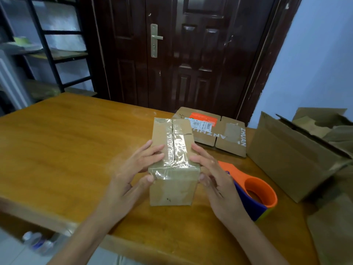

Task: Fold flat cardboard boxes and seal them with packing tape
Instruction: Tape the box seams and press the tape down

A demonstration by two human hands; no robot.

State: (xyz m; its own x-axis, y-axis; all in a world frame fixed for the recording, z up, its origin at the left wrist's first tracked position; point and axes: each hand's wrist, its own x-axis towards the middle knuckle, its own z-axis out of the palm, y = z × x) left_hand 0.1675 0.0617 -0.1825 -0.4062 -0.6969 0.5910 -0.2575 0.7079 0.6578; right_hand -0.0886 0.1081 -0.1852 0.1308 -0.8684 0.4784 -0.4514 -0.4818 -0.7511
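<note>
A small folded cardboard box stands on the wooden table, its top seam covered by a strip of clear tape that runs down over the near edge. My left hand presses on the box's left side, fingers on the top, thumb on the tape end at the front. My right hand holds the right side, fingers along the top edge. An orange and blue tape dispenser lies on the table just right of my right hand.
A flat cardboard box with an orange label lies behind the small one. A large open carton stands at the right, with more cardboard in front of it. A dark door and a shelf rack are behind the table.
</note>
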